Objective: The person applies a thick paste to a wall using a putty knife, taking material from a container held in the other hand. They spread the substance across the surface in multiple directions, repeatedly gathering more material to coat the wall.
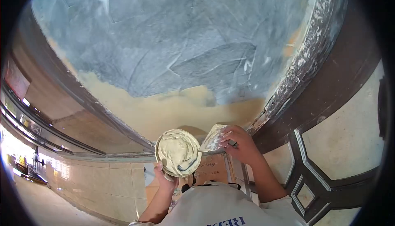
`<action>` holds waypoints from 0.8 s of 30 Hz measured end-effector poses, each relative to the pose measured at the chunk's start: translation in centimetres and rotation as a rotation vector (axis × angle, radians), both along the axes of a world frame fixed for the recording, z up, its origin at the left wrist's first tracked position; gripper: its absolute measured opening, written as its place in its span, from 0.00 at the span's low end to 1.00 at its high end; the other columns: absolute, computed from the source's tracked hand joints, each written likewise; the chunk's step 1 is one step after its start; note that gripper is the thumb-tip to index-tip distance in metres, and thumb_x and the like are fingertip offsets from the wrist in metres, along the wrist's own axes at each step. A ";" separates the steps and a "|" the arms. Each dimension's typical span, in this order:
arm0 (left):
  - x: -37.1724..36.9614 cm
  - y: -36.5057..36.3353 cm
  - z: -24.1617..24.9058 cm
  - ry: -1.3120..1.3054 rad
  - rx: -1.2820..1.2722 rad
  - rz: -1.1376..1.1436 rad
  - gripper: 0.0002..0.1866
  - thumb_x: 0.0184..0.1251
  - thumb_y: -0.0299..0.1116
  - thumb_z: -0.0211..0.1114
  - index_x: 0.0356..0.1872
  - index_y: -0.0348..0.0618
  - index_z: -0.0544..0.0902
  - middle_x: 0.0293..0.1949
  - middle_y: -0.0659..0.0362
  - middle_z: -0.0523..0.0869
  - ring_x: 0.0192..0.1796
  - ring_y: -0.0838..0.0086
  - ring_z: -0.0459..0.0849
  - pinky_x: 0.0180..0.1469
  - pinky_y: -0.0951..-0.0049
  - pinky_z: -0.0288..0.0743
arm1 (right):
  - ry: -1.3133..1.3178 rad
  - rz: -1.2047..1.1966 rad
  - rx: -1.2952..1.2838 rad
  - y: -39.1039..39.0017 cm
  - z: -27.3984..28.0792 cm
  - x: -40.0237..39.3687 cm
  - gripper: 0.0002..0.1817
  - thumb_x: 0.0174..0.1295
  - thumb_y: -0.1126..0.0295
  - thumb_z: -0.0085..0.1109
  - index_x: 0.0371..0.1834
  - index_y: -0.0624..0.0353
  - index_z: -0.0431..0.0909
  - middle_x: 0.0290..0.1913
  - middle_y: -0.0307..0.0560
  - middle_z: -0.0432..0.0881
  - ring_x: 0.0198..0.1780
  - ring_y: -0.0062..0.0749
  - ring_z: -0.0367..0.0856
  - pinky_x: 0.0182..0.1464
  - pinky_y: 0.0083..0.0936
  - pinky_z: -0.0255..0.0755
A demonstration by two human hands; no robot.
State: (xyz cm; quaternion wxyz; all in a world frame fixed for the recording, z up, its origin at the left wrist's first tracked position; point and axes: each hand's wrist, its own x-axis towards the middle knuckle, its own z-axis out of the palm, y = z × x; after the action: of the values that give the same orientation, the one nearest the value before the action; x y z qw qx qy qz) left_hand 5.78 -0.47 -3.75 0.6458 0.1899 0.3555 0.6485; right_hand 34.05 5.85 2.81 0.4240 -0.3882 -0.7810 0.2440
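My left hand [165, 179] grips a round tub [157, 154] from its lower left side, with the fingers mostly hidden beneath it. Thick cream-coloured putty [176, 145] fills the tub, its surface swirled, with a dark curved mark near the lower right. In my right hand [242, 145] is a broad, putty-smeared scraper [213, 138], whose blade edge comes right up to the tub's right rim. Both hands are low in front of the wall [185, 49], which is patchy blue-grey above a cream band [177, 113].
A dark frame [325, 65] with a chipped, white-spotted inner edge borders the wall at right; another brown frame [78, 78] runs along the left. Dark geometric trim [349, 193] covers the lower right. Printed cardboard [214, 169] lies below the tub, beside pale tiles [94, 176].
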 end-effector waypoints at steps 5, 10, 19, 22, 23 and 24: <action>-2.1 0.5 0.6 -0.008 0.097 0.076 0.41 0.59 0.59 0.51 0.70 0.42 0.63 0.66 0.52 0.72 0.66 0.59 0.74 0.67 0.59 0.69 | -0.033 0.037 0.152 -0.2 2.8 -3.2 0.17 0.45 0.83 0.65 0.41 0.57 0.78 0.47 0.47 0.78 0.54 0.46 0.78 0.53 0.37 0.74; -4.4 0.6 1.6 0.047 0.097 0.056 0.41 0.61 0.60 0.48 0.70 0.42 0.63 0.66 0.52 0.73 0.65 0.59 0.75 0.65 0.59 0.72 | -0.285 -0.041 0.215 -0.8 7.0 -5.9 0.13 0.51 0.72 0.67 0.41 0.53 0.80 0.42 0.42 0.78 0.45 0.42 0.76 0.45 0.38 0.69; -5.6 -0.5 4.0 0.138 0.028 0.101 0.37 0.65 0.58 0.46 0.70 0.45 0.63 0.65 0.53 0.73 0.64 0.60 0.76 0.60 0.57 0.75 | -0.533 0.108 0.343 -2.6 10.2 -13.6 0.12 0.51 0.70 0.66 0.39 0.47 0.80 0.38 0.35 0.78 0.40 0.33 0.76 0.44 0.34 0.62; -7.4 -0.5 -0.1 0.109 0.104 -0.001 0.41 0.60 0.63 0.47 0.70 0.45 0.63 0.62 0.51 0.76 0.56 0.58 0.82 0.41 0.56 0.85 | -0.499 0.010 0.389 -3.1 9.8 -16.1 0.12 0.51 0.69 0.66 0.40 0.46 0.81 0.38 0.34 0.78 0.38 0.31 0.76 0.42 0.33 0.60; -7.6 -0.3 -0.9 0.128 0.095 0.004 0.44 0.57 0.66 0.47 0.69 0.46 0.63 0.59 0.50 0.78 0.49 0.57 0.85 0.29 0.57 0.86 | -0.502 0.012 0.390 -3.2 9.6 -16.7 0.12 0.51 0.69 0.66 0.40 0.46 0.81 0.38 0.34 0.78 0.38 0.31 0.76 0.42 0.33 0.60; -7.9 -0.3 -1.2 0.127 0.095 0.005 0.44 0.57 0.66 0.47 0.69 0.46 0.63 0.59 0.50 0.78 0.49 0.57 0.85 0.29 0.57 0.86 | -0.441 -0.054 0.424 -3.2 9.5 -17.2 0.12 0.51 0.69 0.67 0.40 0.46 0.81 0.37 0.34 0.78 0.37 0.31 0.76 0.42 0.33 0.60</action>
State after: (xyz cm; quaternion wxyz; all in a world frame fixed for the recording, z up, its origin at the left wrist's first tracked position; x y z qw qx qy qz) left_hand -2.16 -0.73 -4.94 0.6107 0.2600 0.3652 0.6528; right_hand 16.85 2.66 12.31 0.3222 -0.3553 -0.8771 -0.0261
